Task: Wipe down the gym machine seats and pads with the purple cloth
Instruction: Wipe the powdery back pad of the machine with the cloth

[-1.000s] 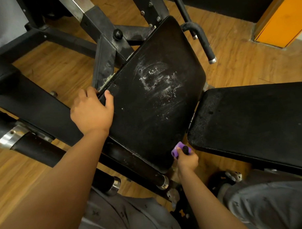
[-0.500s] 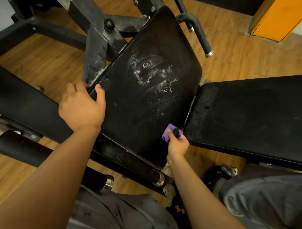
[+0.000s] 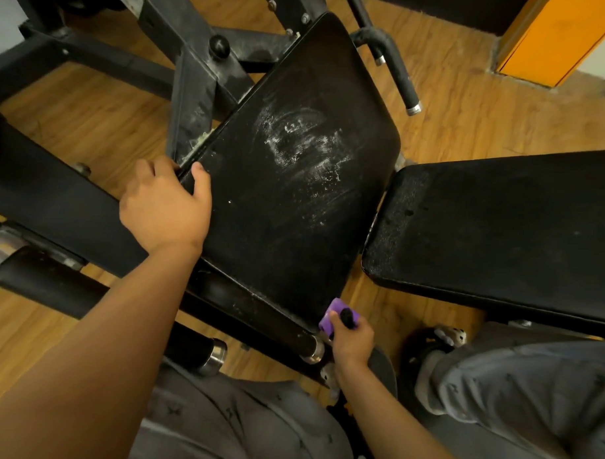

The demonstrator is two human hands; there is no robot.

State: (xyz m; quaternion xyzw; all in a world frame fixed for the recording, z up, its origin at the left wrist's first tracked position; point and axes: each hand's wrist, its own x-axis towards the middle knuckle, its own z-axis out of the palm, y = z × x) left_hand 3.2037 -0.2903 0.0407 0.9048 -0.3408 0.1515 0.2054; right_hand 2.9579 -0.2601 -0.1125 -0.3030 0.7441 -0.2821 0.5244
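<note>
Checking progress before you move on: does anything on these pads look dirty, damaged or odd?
Yes. The angled seat pad carries a whitish, smeared residue patch across its upper middle, unwiped. The right hand holds the purple cloth at the pad's lower corner, away from it.

No lettering, brand, number or sign can be read anywhere before me, neither on the black seat pad [image 3: 293, 202] nor on the steel frame [image 3: 193, 85] behind it.

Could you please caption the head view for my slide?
Left hand grips the dusty seat edge; right hand holds the purple cloth at its near corner.
</note>
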